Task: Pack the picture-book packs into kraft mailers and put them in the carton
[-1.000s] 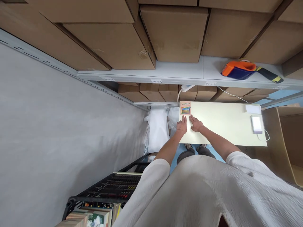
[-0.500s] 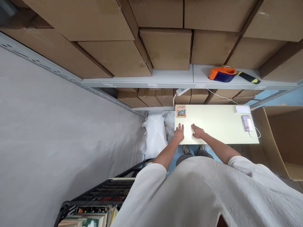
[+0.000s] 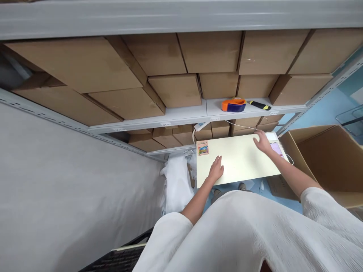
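Two hands over one pale-yellow rectangular table [image 3: 235, 160]. One small square pink card with a landscape picture [image 3: 203, 148] lies at the table's left end, its lettering too small to read. One screen-lit phone [image 3: 276, 149], partly pixelated, lies at the right end. Left hand [image 3: 216, 170]: grip released, fingers extended, near the card. Right hand [image 3: 262, 142]: grip released, thumb apart, near the phone; table contact cannot be told.
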`<state>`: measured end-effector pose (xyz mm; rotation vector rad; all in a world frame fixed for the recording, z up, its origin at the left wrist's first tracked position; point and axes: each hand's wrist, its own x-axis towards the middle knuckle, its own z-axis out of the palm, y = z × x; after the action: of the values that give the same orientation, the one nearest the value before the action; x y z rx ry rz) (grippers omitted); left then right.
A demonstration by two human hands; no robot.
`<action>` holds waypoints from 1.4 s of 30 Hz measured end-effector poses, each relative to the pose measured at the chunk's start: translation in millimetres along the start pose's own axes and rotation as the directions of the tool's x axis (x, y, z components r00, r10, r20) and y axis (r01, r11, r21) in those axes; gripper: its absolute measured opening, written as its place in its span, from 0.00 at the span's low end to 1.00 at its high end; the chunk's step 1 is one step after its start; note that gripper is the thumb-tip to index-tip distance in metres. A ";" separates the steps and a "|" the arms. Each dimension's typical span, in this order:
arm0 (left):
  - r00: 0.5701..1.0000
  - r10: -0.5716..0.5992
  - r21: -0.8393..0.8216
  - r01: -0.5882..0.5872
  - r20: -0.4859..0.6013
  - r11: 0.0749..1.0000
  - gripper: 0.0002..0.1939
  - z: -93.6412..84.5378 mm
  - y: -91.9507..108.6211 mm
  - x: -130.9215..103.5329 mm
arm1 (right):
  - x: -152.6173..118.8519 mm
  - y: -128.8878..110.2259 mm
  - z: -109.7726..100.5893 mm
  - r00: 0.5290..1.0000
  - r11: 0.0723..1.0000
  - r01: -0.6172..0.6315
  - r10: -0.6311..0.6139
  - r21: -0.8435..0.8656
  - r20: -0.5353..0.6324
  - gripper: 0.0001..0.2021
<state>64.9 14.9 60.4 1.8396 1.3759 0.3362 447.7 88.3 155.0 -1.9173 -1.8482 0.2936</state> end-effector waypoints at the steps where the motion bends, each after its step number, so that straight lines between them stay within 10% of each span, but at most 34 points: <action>1: 1.000 0.005 0.008 -0.005 -0.002 1.000 0.39 1.3 10.4 6.1 | 20.1 3.2 -19.7 0.997 0.999 0.030 -0.031 -0.016 -0.072 0.26; 8: 0.998 0.030 -0.003 -0.031 -0.060 1.000 0.36 25.9 69.9 29.9 | 136.4 6.6 -95.1 0.984 0.990 0.053 -0.074 -0.132 -0.160 0.26; 23: 0.987 -0.081 -0.072 0.071 -0.138 0.995 0.33 81.0 94.9 20.2 | 202.7 7.5 -93.5 0.989 0.982 0.126 -0.136 -0.143 -0.064 0.20; 32: 0.997 -0.068 -0.096 0.066 -0.021 0.993 0.33 97.5 99.3 46.5 | 88.9 51.3 -80.4 0.977 0.999 0.040 -0.033 0.026 -0.212 0.18; 36: 0.996 -0.055 -0.073 0.060 0.066 0.996 0.33 105.5 103.4 49.2 | 2.2 79.3 -44.4 0.972 0.971 -0.235 0.234 0.044 0.016 0.11; 42: 0.991 -0.065 -0.042 0.071 0.120 0.997 0.33 106.2 100.9 43.9 | -68.4 123.6 7.5 0.802 0.872 -0.469 0.486 -0.138 0.346 0.10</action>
<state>216.9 -1.2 54.2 1.7421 1.3347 0.2183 548.6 23.2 80.4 -2.4854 -1.5474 0.8383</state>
